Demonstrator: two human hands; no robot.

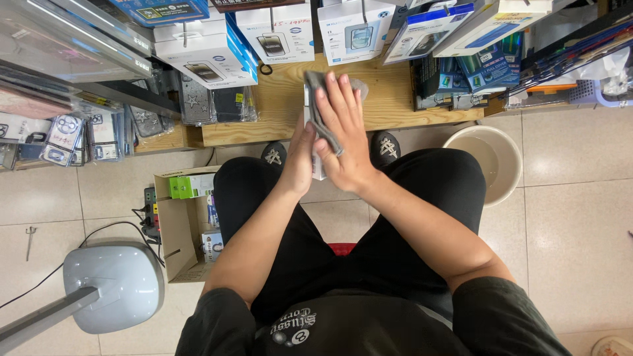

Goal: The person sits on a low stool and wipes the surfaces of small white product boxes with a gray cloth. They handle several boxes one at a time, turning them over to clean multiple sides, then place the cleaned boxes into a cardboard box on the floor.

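Black shorts (369,237) and a black shirt (356,329) are filling the bottom of the view, nearest the lens, with two bare forearms rising from them toward a wooden shelf (283,109). Beige tile floor (567,211) is spreading to both sides; on it a grey fan base (115,283) is sitting at lower left, an open carton (181,224) is lying just beside the person's left knee, and a pale bucket (488,161) is standing to the right, near the right knee. White boxes (277,33) are hanging in a row above the shelf.

Between the knees, in front of the shelf edge, the left hand (300,165) is gripping a slim white box (316,168) from the left, fingers closed round its edge. That box is standing edge-on to the camera, its long axis running away from the body toward the shelf.

Lying flat against the box's right face, the right hand (343,135) is pressing a grey cloth (323,115) to it, fingers stretched out straight and close together, pointing along the same axis. So the cloth is sitting between palm and box, and the box is sandwiched between both hands, with the right one reaching further forward.
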